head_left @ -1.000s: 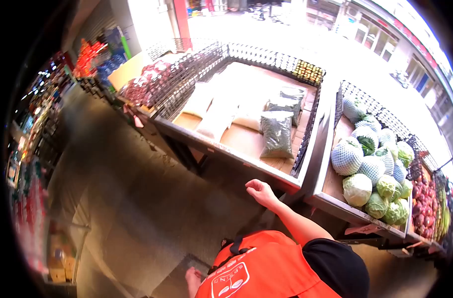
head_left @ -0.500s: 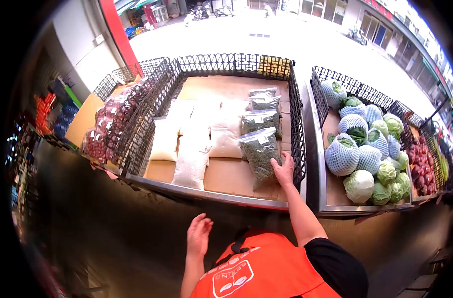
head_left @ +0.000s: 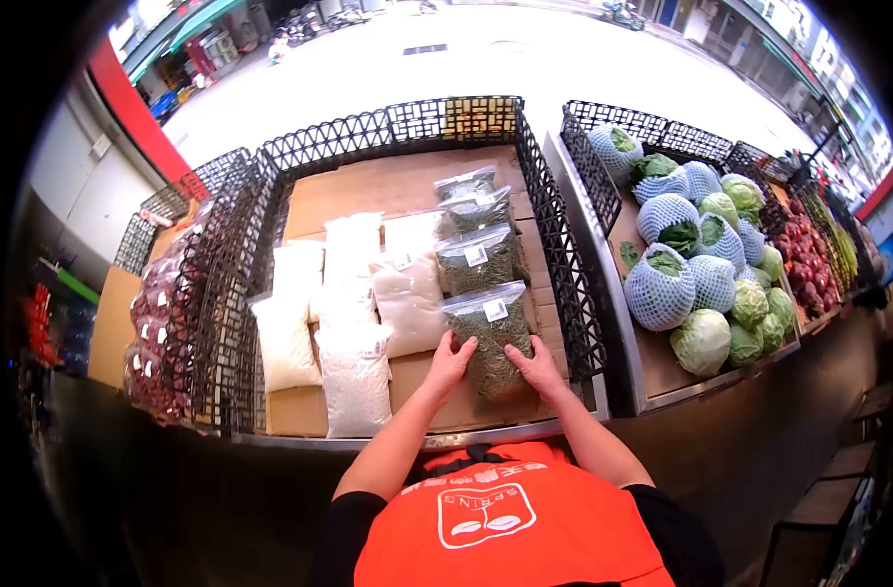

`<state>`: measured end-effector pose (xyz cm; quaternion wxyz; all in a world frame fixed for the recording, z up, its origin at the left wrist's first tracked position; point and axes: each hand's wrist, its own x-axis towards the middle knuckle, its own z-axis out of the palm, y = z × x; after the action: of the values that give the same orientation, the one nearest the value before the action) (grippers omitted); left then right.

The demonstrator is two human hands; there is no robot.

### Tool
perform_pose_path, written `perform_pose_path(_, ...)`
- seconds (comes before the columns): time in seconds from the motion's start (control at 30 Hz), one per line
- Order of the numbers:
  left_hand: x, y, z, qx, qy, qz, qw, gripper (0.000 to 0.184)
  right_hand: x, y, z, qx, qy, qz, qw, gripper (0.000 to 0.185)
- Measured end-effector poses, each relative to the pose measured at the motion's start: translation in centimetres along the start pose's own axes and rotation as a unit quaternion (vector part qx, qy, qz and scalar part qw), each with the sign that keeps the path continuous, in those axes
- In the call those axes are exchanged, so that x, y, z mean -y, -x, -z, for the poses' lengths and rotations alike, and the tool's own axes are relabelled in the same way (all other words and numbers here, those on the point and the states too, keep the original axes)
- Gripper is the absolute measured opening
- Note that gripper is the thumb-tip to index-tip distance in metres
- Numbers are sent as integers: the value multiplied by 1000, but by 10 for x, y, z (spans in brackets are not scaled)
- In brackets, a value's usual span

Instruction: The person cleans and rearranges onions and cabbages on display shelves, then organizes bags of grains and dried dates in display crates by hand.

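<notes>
A clear zip bag of dark green dried goods (head_left: 490, 342), with a white label near its top, lies at the front of the display bin. My left hand (head_left: 450, 362) grips its left edge, thumb on top. On the opposite edge, my right hand (head_left: 535, 366) holds it the same way. Behind it, several similar green bags (head_left: 478, 256) overlap in a row. Left of my hands lie several bags of white grain or powder (head_left: 355, 380). The contents are too fine to name surely.
Cardboard (head_left: 334, 191) lines the bin, with black plastic lattice (head_left: 564, 264) around it. At right are cabbages (head_left: 701, 341), some in foam nets, and red onions (head_left: 806, 262). Packs of dark red produce (head_left: 158, 328) fill the left bin. Metal edging (head_left: 300, 442) runs along the front.
My left hand has come up from below the bin onto the bag's left side. The bag now lies straighter and overlaps the one behind less. The camera view has shifted.
</notes>
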<state>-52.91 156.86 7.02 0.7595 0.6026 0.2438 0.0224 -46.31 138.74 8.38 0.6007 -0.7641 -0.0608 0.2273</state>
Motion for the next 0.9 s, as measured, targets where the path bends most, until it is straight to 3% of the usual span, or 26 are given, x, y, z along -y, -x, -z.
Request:
perform_pose_path(0.03, 6, -13, 1, 16, -4, -25, 1000, 57, 3, 3, -2, -8, -15, 0, 1000, 60)
perform_pose_path(0.07, 8, -20, 7, 9, -62, -53, 997, 67, -3, 0, -2, -30, 16, 7, 999, 63)
perform_pose_path(0.17, -12, -15, 4, -16, -237, -127, 963, 71, -15, -29, 1, -85, 106, 47, 990, 70)
perform_pose_path(0.23, 9, -27, 3, -32, -225, -223, 948, 79, -4, -43, 5, -110, 170, 82, 976, 75)
perform_pose_path(0.3, 13, -30, -1, -42, -221, -238, 945, 86, 1, -59, 7, -49, 115, 47, 991, 87)
perform_pose_path(0.4, -5, -33, -6, 12, -56, -95, 994, 91, 33, -62, 8, 25, 133, 5, 991, 92)
perform_pose_path(0.5, -17, -40, -13, 4, 22, -79, 997, 96, 16, -80, 8, 41, 134, 16, 990, 89)
perform_pose_path(0.63, -5, -50, -15, -16, 32, -76, 996, 97, 48, -64, 0, 7, 91, 51, 994, 71)
perform_pose_path(0.73, -6, -48, -20, 4, 153, -61, 986, 93, 38, -57, -1, -21, 38, 105, 993, 51)
perform_pose_path(0.83, -28, -30, -29, 21, 222, -16, 975, 89, 39, -49, 4, -38, 46, 101, 993, 46)
perform_pose_path(0.9, -26, -30, -34, 28, 213, -32, 976, 86, 37, -48, 9, -50, 28, 119, 991, 42)
